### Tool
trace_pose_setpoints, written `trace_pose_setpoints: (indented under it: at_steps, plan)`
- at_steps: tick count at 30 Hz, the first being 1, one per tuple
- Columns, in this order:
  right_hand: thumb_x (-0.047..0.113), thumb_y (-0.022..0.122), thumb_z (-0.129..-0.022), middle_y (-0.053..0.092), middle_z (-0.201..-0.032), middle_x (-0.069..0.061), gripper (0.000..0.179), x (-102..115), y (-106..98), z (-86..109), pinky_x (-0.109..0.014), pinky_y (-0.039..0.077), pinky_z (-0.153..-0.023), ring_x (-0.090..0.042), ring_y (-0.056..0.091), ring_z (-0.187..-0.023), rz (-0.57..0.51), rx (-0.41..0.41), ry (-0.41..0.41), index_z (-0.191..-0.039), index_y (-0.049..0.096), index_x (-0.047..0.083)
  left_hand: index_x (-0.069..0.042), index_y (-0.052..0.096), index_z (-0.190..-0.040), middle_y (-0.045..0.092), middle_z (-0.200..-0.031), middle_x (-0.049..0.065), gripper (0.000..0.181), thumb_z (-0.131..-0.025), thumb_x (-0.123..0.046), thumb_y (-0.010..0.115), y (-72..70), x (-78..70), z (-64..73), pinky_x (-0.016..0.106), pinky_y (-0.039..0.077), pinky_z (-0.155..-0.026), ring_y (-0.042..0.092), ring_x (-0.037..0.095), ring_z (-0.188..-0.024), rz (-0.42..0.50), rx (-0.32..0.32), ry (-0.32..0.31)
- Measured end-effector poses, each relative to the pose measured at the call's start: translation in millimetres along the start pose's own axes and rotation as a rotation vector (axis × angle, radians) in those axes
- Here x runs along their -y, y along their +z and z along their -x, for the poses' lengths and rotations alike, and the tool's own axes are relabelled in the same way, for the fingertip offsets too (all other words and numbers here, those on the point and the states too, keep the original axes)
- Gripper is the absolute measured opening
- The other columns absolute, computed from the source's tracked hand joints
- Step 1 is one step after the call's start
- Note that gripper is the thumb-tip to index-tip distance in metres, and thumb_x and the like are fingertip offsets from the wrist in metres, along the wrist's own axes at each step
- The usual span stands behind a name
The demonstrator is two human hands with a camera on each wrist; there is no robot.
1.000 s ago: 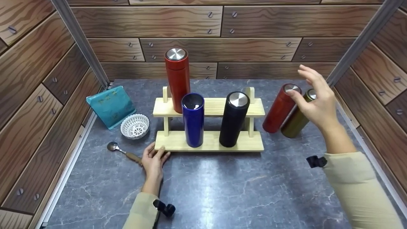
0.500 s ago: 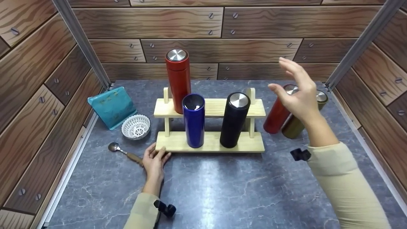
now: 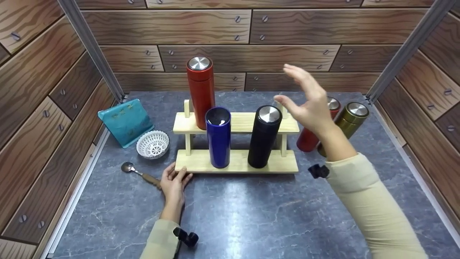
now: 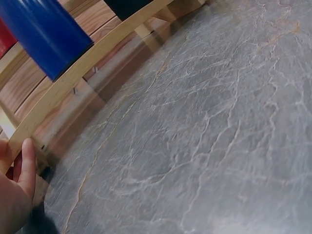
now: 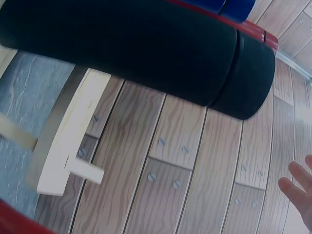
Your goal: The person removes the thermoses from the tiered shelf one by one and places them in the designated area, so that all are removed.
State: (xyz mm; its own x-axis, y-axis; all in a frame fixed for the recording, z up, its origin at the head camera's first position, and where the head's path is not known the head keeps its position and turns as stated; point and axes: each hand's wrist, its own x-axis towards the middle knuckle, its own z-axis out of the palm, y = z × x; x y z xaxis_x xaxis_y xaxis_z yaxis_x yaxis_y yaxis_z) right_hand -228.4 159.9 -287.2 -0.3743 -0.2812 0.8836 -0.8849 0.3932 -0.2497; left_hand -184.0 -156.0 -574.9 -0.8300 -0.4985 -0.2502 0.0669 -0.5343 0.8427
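Note:
My left hand (image 3: 173, 183) grips the front left corner of a two-tier wooden rack (image 3: 237, 160); the left wrist view shows its fingers at the board's end. My right hand (image 3: 311, 106), fingers extended and thumb apart, is raised near the rack's right end and holds nothing. Closest to it on the rack is a black thermos (image 3: 264, 140), upright on the lower tier. A blue thermos (image 3: 218, 144) stands left of that one. On the upper tier is a red thermos (image 3: 201, 93). Behind the right hand and forearm, a second red thermos (image 3: 307, 140) and an olive thermos (image 3: 350, 118) are partly hidden.
Left of the rack lie a teal pouch (image 3: 125, 122), a white woven bowl (image 3: 152, 144) and a spoon with a wooden handle (image 3: 149, 178), whose end meets the left hand. Wood-patterned walls (image 3: 212, 27) enclose the grey marbled table (image 3: 251, 216) at the back and sides.
My right hand has moved left, from above the red and olive thermoses on the table toward the rack's right end. The left hand stays at the rack's corner.

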Motion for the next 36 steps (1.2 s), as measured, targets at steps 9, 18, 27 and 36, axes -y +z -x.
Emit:
trace_pose_setpoints:
  at_steps: [9, 18, 27, 36]
  plan:
    - [0.005, 0.078, -0.073, 0.056, -0.125, -0.012, 0.057, -12.7, 34.8, -4.1, -0.036, 0.049, -0.095, -0.026, 0.054, -0.110, -0.136, 0.042, 0.126, -0.125, 0.054, 0.000, 0.002, 0.046, -0.126, 0.050, -0.104, 0.015, 0.048, -0.082, 0.009, 0.065, -0.7, -1.4, 1.8, 0.037, 0.060, -0.069, 0.061, 0.018, -0.074, 0.021, -0.003, 0.006]
    - [0.002, 0.071, -0.081, 0.055, -0.123, -0.018, 0.048, 24.3, 51.1, -25.6, -0.039, 0.049, -0.094, -0.027, 0.055, -0.110, -0.297, 0.063, 0.382, -0.123, 0.050, -0.008, 0.003, 0.046, -0.126, 0.049, -0.105, 0.015, 0.050, -0.081, 0.010, 0.065, 0.3, -1.0, 1.4, 0.036, 0.060, -0.068, 0.060, 0.017, -0.074, 0.031, -0.009, -0.002]
    - [0.011, 0.072, -0.083, 0.054, -0.125, -0.013, 0.054, 27.2, 74.0, -40.2, -0.036, 0.049, -0.093, -0.022, 0.054, -0.111, -0.366, 0.129, 0.567, -0.129, 0.047, 0.002, 0.004, 0.044, -0.127, 0.049, -0.106, 0.015, 0.050, -0.082, 0.009, 0.065, 1.1, -2.0, 0.5, 0.036, 0.060, -0.068, 0.061, 0.017, -0.074, 0.024, -0.012, -0.007]
    - [0.010, 0.073, -0.081, 0.055, -0.123, -0.016, 0.058, 1.5, 108.7, -47.4, -0.032, 0.050, -0.093, -0.026, 0.055, -0.107, -0.462, 0.110, 0.624, -0.131, 0.044, 0.001, 0.003, 0.046, -0.126, 0.048, -0.106, 0.015, 0.049, -0.081, 0.011, 0.064, 2.0, -2.5, -0.8, 0.035, 0.060, -0.067, 0.060, 0.018, -0.074, 0.012, -0.018, -0.006]
